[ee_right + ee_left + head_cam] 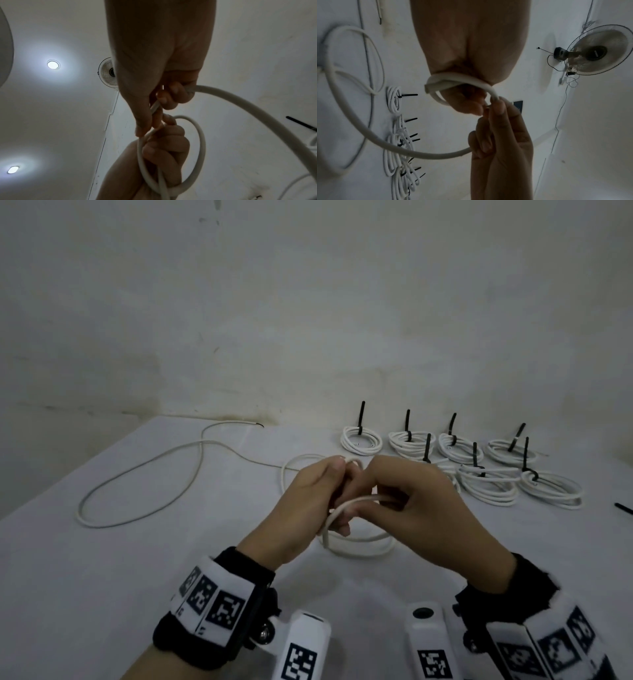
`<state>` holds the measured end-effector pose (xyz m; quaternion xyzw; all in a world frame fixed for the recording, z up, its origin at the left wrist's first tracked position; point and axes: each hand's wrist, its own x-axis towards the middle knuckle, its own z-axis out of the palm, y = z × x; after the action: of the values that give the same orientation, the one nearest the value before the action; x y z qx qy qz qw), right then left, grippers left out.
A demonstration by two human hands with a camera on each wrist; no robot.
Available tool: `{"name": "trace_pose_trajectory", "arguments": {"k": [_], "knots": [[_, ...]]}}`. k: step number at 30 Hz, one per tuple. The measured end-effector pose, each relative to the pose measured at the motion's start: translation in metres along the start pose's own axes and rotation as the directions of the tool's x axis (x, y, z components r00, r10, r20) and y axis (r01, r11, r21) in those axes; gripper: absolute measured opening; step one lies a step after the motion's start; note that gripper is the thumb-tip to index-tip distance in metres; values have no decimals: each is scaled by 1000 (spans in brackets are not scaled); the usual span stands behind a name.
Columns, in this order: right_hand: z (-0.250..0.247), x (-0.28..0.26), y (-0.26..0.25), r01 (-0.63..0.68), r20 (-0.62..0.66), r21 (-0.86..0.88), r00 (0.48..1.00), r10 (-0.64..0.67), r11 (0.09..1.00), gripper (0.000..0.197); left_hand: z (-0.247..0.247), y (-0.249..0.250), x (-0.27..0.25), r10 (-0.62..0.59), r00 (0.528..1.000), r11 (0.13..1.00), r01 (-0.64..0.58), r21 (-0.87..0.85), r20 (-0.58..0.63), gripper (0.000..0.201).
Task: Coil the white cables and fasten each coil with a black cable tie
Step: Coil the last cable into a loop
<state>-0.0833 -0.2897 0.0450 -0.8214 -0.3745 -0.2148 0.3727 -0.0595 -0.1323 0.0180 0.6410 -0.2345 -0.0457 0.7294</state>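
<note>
Both hands meet over the middle of the table, each holding the same white cable (359, 542). My left hand (337, 498) grips a couple of small loops of it, its fingers curled round them (453, 83). My right hand (387, 501) pinches the strand just beside the left hand's fingers (154, 106), and a thick run of cable (240, 102) curves out of its palm. The loose tail of the cable (137, 474) snakes over the table to the far left. No black tie is in either hand.
Several finished coils (361, 440) with upright black ties (407, 422) lie in rows at the back right, close behind my right hand. A loose black cable tie (623, 508) lies at the right edge. A wall rises behind the table.
</note>
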Motion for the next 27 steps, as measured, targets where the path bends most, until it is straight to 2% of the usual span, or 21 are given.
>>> {"name": "trace_pose_trajectory", "arguments": {"k": [3,7,14,18,21,24,27], "knots": [[4,-3,-1,-5,-128,-41,992,-1,999,14,0,-4,-4,-9,1000,998,10,-61,17,38],[3,-3,4,-83,-243,-8,967,79,997,37,-2,-5,-5,-6,997,981,19,-191,71,36],[7,-7,16,-90,-313,-45,947,71,995,22,2,-14,-5,-2,987,952,51,-303,160,36],[11,-6,24,-119,-352,-2,929,111,993,44,7,-16,-3,-20,980,912,100,-398,200,41],[15,-5,31,-180,-324,110,923,207,977,44,8,-18,-2,-31,982,906,107,-410,188,46],[19,-6,36,-255,-236,226,922,306,940,39,8,-19,-2,-52,993,897,95,-432,110,49],[23,-7,35,-357,-114,416,892,437,837,44,9,-16,-1,-85,995,880,99,-464,50,44]]}}
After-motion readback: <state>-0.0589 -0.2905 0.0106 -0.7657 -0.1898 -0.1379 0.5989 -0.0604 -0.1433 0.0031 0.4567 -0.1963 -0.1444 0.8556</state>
